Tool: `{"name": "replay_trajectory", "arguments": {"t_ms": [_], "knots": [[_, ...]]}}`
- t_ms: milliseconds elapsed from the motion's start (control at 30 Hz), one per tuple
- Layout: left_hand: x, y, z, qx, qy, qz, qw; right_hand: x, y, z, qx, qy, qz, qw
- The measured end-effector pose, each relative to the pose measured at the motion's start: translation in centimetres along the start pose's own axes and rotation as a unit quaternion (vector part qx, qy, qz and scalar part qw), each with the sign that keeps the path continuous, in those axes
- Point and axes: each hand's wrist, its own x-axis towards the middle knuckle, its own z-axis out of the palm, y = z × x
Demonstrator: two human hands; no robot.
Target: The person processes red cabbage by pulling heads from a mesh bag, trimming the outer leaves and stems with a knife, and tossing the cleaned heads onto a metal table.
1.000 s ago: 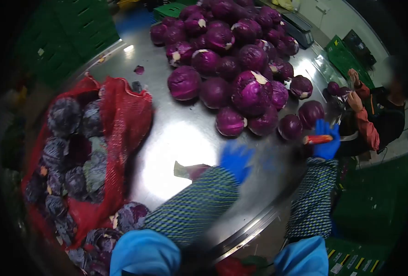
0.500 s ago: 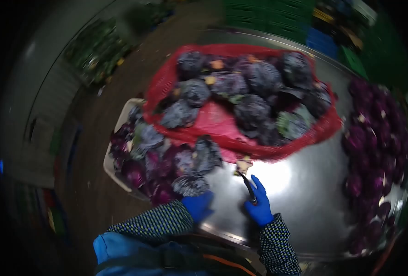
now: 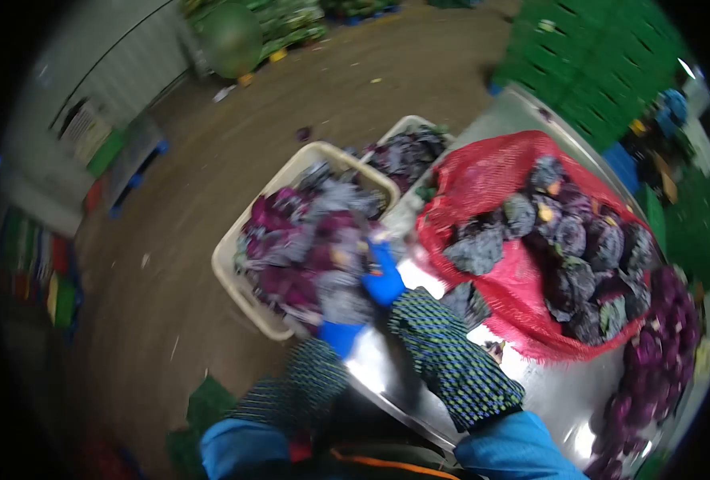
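Observation:
My blue-gloved right hand (image 3: 384, 278) reaches to the table's left edge, against a heap of loose red cabbage leaves (image 3: 343, 300). A dark sliver at its fingers looks like the small knife it held earlier, but blur hides most of it. Close by, my left hand (image 3: 339, 338) presses the near side of the same leaves, its fingers hidden. Below the edge stands a cream bin (image 3: 225, 268), full of purple and grey-green leaves. On the steel table (image 3: 543, 392), a red net sack (image 3: 479, 172) lies open around several untrimmed red cabbages (image 3: 572, 284).
Peeled red cabbages (image 3: 647, 376) are piled along the table's right side. A second leaf-filled bin (image 3: 411, 122) stands behind the first. Green crates (image 3: 583, 64) are stacked beyond the table. One loose leaf (image 3: 467, 304) and a cut scrap (image 3: 495, 350) lie near the sack.
The view has swung left toward the bin. Both hands have moved left with the leaf heap, from the tabletop to its edge over the bin.

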Motion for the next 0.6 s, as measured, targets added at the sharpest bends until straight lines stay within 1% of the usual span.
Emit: {"name": "replay_trajectory", "arguments": {"t_ms": [33, 67, 100, 133, 167, 200, 233, 267, 300, 333, 367, 400, 433, 467, 533, 567, 600], "knots": [[2.2, -4.0, -1.0, -0.133, 0.053, 0.035, 0.989, 2.1, -2.6, -0.2, 0.055, -0.011, 0.021, 0.998], [4.2, -7.8, -1.2, -0.213, 0.090, 0.095, 0.968, 2.5, -5.7, -1.7, 0.117, -0.020, 0.034, 0.992], [5.3, -10.8, -1.0, -0.246, 0.084, 0.146, 0.954, 2.8, -8.8, -3.2, 0.178, -0.028, 0.048, 0.982], [5.5, -13.3, -0.4, -0.246, 0.040, 0.175, 0.953, 1.8, -11.2, -5.3, 0.192, -0.058, 0.086, 0.976], [5.6, -16.0, 1.0, -0.214, -0.064, 0.141, 0.965, 0.8, -13.6, -7.4, 0.202, -0.087, 0.123, 0.968], [5.9, -18.1, 2.2, -0.173, -0.167, 0.105, 0.965, -0.8, -14.7, -9.8, 0.163, -0.142, 0.192, 0.957], [7.2, -18.8, 1.9, -0.156, -0.205, 0.025, 0.966, -4.4, -12.1, -9.3, 0.305, -0.063, 0.200, 0.929], [8.7, -19.1, 1.2, -0.135, -0.242, -0.055, 0.959, -8.2, -9.4, -8.8, 0.441, 0.019, 0.197, 0.875], [9.4, -18.3, 1.1, -0.257, -0.110, -0.092, 0.956, -10.2, -10.2, -12.1, 0.369, 0.005, 0.300, 0.880], [10.9, -15.6, -0.3, -0.412, 0.030, -0.066, 0.908, -13.6, -8.7, -13.1, 0.395, 0.112, 0.330, 0.850], [13.1, -11.3, -3.1, -0.606, 0.020, -0.079, 0.791, -16.4, -7.3, -14.4, 0.382, 0.185, 0.378, 0.823], [15.8, -7.9, -6.7, -0.564, 0.071, 0.075, 0.819, -18.5, -6.4, -15.4, 0.368, 0.254, 0.422, 0.789], [18.5, -4.6, -8.2, -0.518, 0.098, 0.179, 0.831, -19.6, -6.3, -16.1, 0.343, 0.287, 0.454, 0.771], [21.4, -1.8, -12.1, -0.415, 0.073, 0.219, 0.880, -20.1, -6.2, -16.6, 0.319, 0.319, 0.483, 0.750], [28.0, 3.6, -14.0, -0.313, 0.138, 0.212, 0.916, -20.0, -5.8, -17.5, 0.313, 0.322, 0.475, 0.757], [32.5, 5.6, -11.5, -0.194, 0.190, 0.172, 0.947, -19.7, -6.4, -17.9, 0.322, 0.331, 0.459, 0.759], [37.1, 7.2, -9.7, -0.071, 0.241, 0.128, 0.959, -19.4, -6.7, -18.3, 0.331, 0.340, 0.441, 0.762]]}}
